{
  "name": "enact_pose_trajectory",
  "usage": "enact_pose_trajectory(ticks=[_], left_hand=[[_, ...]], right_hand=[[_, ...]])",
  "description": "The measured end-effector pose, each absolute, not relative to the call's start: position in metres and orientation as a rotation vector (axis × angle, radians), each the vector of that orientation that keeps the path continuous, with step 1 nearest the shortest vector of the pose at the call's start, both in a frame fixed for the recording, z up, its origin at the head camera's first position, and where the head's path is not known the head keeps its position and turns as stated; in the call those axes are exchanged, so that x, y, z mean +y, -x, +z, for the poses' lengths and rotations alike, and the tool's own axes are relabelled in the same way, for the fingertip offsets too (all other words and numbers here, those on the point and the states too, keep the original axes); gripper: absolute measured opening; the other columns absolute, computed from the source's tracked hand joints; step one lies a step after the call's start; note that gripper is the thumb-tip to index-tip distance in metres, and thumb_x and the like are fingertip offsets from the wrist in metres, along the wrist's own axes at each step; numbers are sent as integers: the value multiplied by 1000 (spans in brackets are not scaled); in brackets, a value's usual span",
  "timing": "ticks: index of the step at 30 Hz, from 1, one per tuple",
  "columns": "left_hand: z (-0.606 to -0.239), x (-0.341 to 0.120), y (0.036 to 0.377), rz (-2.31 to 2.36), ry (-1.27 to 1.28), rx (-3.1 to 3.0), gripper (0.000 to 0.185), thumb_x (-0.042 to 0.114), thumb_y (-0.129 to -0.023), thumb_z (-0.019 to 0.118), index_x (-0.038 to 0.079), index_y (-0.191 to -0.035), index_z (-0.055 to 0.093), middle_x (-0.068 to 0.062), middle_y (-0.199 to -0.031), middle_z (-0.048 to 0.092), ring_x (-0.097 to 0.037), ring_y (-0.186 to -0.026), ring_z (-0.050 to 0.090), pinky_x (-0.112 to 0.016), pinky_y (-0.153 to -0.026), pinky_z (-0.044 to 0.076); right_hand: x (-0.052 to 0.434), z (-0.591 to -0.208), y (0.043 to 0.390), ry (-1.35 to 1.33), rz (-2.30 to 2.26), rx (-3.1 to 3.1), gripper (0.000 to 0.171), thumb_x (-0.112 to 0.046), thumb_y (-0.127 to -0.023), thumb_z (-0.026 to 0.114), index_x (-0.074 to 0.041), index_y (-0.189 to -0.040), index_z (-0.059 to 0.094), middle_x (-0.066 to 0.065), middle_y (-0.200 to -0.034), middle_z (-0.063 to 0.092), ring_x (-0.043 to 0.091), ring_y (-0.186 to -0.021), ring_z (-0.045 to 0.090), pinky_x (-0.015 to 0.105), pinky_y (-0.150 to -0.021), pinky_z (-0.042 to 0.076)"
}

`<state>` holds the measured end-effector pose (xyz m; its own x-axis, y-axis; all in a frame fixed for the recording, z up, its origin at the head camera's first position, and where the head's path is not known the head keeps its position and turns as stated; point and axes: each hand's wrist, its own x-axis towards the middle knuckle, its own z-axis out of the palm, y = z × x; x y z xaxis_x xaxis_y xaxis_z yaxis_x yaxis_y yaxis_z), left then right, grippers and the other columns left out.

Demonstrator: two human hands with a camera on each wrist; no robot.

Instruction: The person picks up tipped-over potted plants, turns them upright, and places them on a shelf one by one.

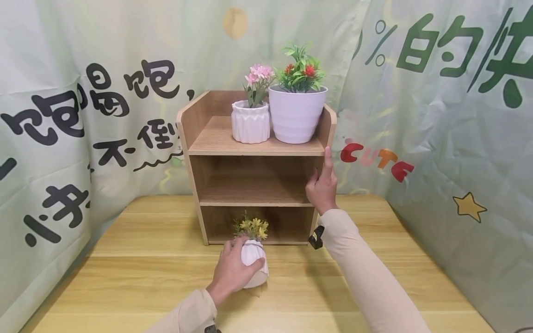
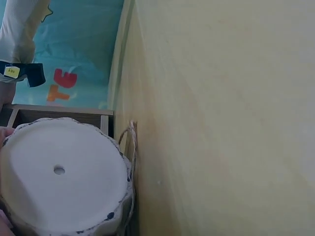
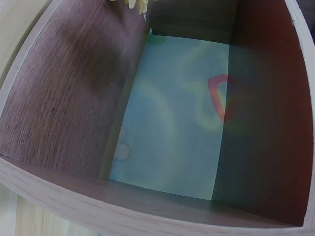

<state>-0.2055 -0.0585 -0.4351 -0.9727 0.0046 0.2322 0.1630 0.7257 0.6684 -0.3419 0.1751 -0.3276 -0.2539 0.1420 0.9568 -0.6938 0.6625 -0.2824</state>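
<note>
A small white ribbed pot with yellow flowers [image 1: 253, 252] stands on the wooden table [image 1: 137, 273] in front of the shelf unit's bottom opening. My left hand [image 1: 234, 269] grips this pot around its side; the left wrist view shows the pot's flat underside [image 2: 61, 179] with a drain hole. My right hand [image 1: 322, 184] lies with straight fingers against the right side panel of the wooden shelf unit [image 1: 195, 138]. The right wrist view looks into an empty shelf compartment [image 3: 172, 113]. The top shelf carries a small ribbed pot with pink flowers [image 1: 251, 118] and a larger white pot with red flowers [image 1: 297, 111].
A green printed cloth [image 1: 449, 115] hangs behind and on both sides of the table. The middle shelf [image 1: 250, 187] holds nothing. Bare tabletop lies to the left and right of the unit.
</note>
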Motion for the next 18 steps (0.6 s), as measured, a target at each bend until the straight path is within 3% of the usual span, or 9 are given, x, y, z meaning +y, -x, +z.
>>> enact_pose_trajectory(ticks=[5,18], left_hand=[[-435,-60,203,-1114,162,-2704,73,47,-76,75,14,-136,51,-14,-114,52,-27,-89,55,-39,-62,53],[-432,-65,195,-1094,350,-2627,71,44,-78,75,11,-136,51,-12,-118,53,-24,-89,55,-36,-65,53]], right_hand=[[175,-329,342,-459,846,-1655,76,13,-84,49,-18,-148,24,27,-141,45,50,-115,51,57,-94,44],[176,-329,343,-451,846,-1690,74,12,-85,49,-16,-148,22,30,-140,44,49,-119,48,56,-98,42]])
